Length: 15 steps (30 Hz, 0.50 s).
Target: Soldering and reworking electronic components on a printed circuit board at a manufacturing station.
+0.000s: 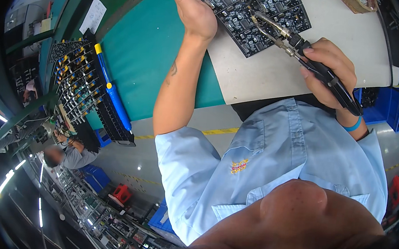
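My right hand (332,65) is closed around black soldering tweezers (326,79) with two metal arms. Their tips reach down onto a panel of black circuit boards (251,38), dense with small components and divided into several units. At the panel's left edge is my left hand (193,11), its thumb stretched out apart from the fingers. The picture's upper edge cuts off most of those fingers, and whether they touch the panel is unclear. Beneath the panel lies a pale grey sheet (228,79).
A green mat (136,80) covers the bench's left part. On it lie a blue-and-yellow desoldering pump (115,97) and a black rack of boards (79,74). A small box (360,3) sits at the far right. Blue bins (393,107) stand beyond my right arm. Another person (74,155) sits at left.
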Each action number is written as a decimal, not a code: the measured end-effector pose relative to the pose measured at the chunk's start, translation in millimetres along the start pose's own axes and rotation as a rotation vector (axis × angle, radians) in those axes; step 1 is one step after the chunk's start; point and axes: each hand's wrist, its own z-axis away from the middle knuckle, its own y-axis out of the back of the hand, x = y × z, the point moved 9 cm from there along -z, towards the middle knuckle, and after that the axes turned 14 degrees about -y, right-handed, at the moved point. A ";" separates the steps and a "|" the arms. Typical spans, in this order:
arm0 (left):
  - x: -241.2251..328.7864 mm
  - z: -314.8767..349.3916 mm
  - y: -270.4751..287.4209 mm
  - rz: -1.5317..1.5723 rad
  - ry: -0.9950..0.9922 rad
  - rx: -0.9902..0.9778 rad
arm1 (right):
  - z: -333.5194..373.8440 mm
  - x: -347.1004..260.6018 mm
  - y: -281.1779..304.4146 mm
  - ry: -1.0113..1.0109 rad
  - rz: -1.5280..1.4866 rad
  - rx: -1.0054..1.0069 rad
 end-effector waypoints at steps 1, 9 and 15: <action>-1.6 0.3 0.5 0.011 0.002 0.004 | -0.3 0.2 0.0 0.002 0.003 0.000; -15.6 -0.5 4.4 0.090 0.015 -0.001 | 4.6 5.4 5.8 -0.014 0.000 0.013; -18.4 -1.1 5.4 0.077 0.013 0.022 | 23.2 11.6 49.3 -0.066 0.153 0.185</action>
